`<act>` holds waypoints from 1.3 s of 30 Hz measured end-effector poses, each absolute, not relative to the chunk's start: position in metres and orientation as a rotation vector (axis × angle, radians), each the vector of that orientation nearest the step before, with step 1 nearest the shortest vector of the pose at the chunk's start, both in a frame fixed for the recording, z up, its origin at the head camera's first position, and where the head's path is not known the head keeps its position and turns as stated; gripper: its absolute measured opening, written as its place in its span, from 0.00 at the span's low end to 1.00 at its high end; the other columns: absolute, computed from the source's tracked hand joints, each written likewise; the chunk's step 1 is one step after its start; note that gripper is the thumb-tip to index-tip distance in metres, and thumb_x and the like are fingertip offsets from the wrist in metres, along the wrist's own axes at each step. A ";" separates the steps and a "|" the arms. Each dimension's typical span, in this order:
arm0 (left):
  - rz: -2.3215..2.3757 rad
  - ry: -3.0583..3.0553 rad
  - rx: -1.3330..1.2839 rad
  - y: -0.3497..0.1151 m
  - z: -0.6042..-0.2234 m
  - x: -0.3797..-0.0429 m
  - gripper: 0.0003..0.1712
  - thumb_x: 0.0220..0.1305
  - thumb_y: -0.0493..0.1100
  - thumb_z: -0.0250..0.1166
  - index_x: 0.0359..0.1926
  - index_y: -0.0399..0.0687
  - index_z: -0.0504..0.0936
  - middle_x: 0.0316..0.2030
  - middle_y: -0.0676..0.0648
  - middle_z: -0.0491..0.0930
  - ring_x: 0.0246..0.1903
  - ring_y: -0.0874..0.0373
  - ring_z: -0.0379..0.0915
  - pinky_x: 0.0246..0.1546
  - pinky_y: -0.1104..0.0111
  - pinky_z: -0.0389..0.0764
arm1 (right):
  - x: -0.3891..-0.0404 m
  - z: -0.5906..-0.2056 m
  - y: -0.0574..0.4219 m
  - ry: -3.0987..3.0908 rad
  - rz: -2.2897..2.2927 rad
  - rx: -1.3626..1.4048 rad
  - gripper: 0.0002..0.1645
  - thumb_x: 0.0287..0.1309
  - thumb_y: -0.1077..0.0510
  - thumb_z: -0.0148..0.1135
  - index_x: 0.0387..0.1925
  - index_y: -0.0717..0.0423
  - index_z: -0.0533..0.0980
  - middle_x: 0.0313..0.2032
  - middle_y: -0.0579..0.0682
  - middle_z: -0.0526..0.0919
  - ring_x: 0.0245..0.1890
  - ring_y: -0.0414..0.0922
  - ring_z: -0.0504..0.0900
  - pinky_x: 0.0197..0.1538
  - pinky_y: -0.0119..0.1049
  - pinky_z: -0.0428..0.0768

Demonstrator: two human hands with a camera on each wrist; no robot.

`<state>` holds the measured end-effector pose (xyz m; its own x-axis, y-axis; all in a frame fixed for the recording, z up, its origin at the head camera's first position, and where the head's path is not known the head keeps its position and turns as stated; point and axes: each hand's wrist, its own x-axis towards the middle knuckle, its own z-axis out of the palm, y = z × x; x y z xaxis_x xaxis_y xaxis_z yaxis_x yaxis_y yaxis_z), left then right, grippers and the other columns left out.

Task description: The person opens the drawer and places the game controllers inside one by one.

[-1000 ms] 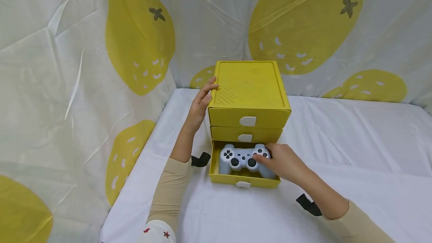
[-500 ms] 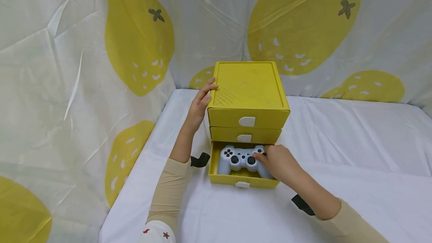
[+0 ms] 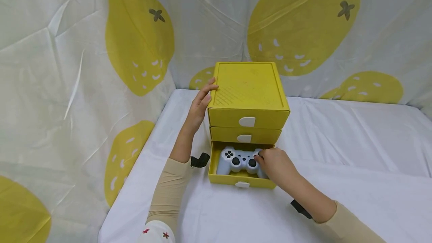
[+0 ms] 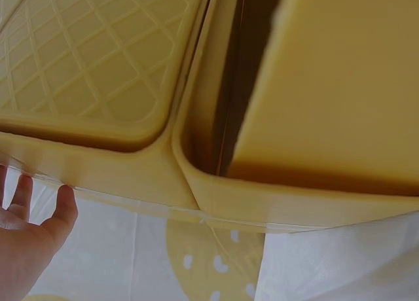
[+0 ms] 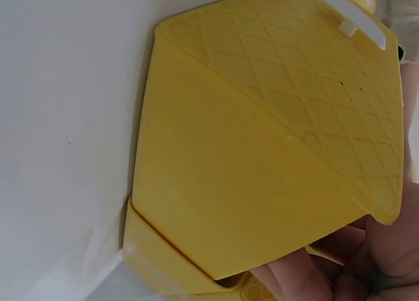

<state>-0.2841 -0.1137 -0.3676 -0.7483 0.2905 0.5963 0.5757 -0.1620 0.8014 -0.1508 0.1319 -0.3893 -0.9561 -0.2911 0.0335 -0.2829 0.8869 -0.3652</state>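
A yellow drawer box [image 3: 249, 81] stands on the white cloth, its bottom drawer [image 3: 236, 180] pulled out toward me. In that drawer lies a light blue-grey game controller [image 3: 243, 156] with black sticks. My right hand [image 3: 278, 166] grips the controller's right end, the thumb on its face near the right stick, and covers its right grip. The other fingers are hidden in the head view. At the box's upper left edge rests my left hand [image 3: 199, 106], fingers extended along the side and onto the top. The left wrist view shows its fingertips [image 4: 65, 199] against the yellow wall.
Two upper drawers [image 3: 248, 122] with white tabs are pushed in. A lemon-print curtain [image 3: 209, 21] hangs behind and at the left. White cloth [image 3: 354, 141] spreads to the right of the box and in front of it.
My right hand has shifted left and slightly down, covering more of the controller's right side. The controller has turned a little in the drawer. My left hand stays at the box.
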 end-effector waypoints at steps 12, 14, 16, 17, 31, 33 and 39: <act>-2.003 -1.919 -0.975 -0.111 -0.345 -0.261 0.25 0.70 0.38 0.43 0.59 0.21 0.64 0.72 0.32 0.51 0.73 0.51 0.45 0.70 0.59 0.48 | -0.146 -0.392 0.131 3.108 -0.465 -0.527 0.12 0.59 0.60 0.66 0.22 0.61 0.80 0.14 0.46 0.71 0.18 0.42 0.66 0.24 0.33 0.68; -2.003 -1.917 -0.977 -0.111 -0.344 -0.260 0.25 0.70 0.38 0.43 0.60 0.21 0.64 0.72 0.32 0.51 0.73 0.51 0.45 0.70 0.59 0.48 | -0.144 -0.393 0.131 3.160 -0.434 -0.557 0.12 0.59 0.60 0.66 0.21 0.61 0.79 0.14 0.47 0.71 0.17 0.42 0.67 0.23 0.34 0.70; -2.005 -1.921 -0.973 -0.111 -0.344 -0.261 0.24 0.69 0.37 0.43 0.60 0.21 0.64 0.73 0.32 0.51 0.73 0.51 0.45 0.70 0.59 0.48 | -0.141 -0.394 0.132 3.230 -0.426 -0.596 0.11 0.56 0.62 0.67 0.21 0.61 0.79 0.15 0.48 0.73 0.17 0.43 0.69 0.23 0.34 0.73; -2.006 -1.922 -0.970 -0.111 -0.344 -0.261 0.24 0.69 0.37 0.43 0.60 0.21 0.64 0.73 0.33 0.51 0.73 0.51 0.45 0.70 0.59 0.48 | -0.139 -0.395 0.132 3.271 -0.432 -0.623 0.10 0.55 0.62 0.68 0.21 0.61 0.79 0.16 0.49 0.74 0.17 0.43 0.70 0.23 0.35 0.75; -2.017 -1.923 -0.942 -0.114 -0.355 -0.273 0.24 0.69 0.35 0.42 0.61 0.22 0.64 0.73 0.35 0.51 0.73 0.52 0.44 0.70 0.60 0.48 | -0.110 -0.402 0.133 3.471 -0.830 -1.316 0.09 0.58 0.56 0.64 0.25 0.55 0.82 0.22 0.43 0.81 0.18 0.36 0.74 0.19 0.27 0.72; -2.021 -1.911 -0.951 -0.115 -0.362 -0.279 0.24 0.70 0.36 0.42 0.61 0.23 0.64 0.74 0.36 0.51 0.74 0.52 0.43 0.70 0.60 0.48 | -0.106 -0.405 0.130 3.413 -0.892 -1.400 0.20 0.68 0.50 0.53 0.25 0.54 0.82 0.21 0.41 0.80 0.17 0.34 0.72 0.19 0.24 0.70; -2.020 -1.868 -0.990 -0.116 -0.369 -0.285 0.26 0.71 0.43 0.45 0.61 0.27 0.66 0.74 0.41 0.53 0.73 0.55 0.44 0.71 0.60 0.47 | -0.098 -0.416 0.124 3.290 -0.913 -1.538 0.16 0.66 0.53 0.53 0.27 0.54 0.81 0.22 0.42 0.81 0.19 0.36 0.76 0.22 0.27 0.75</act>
<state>-0.2846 -0.1155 -0.3694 -0.7498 0.2783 0.6003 0.5766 -0.1702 0.7991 -0.0982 0.1244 -0.4162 -0.5158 -0.5198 0.6810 -0.7964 0.5839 -0.1575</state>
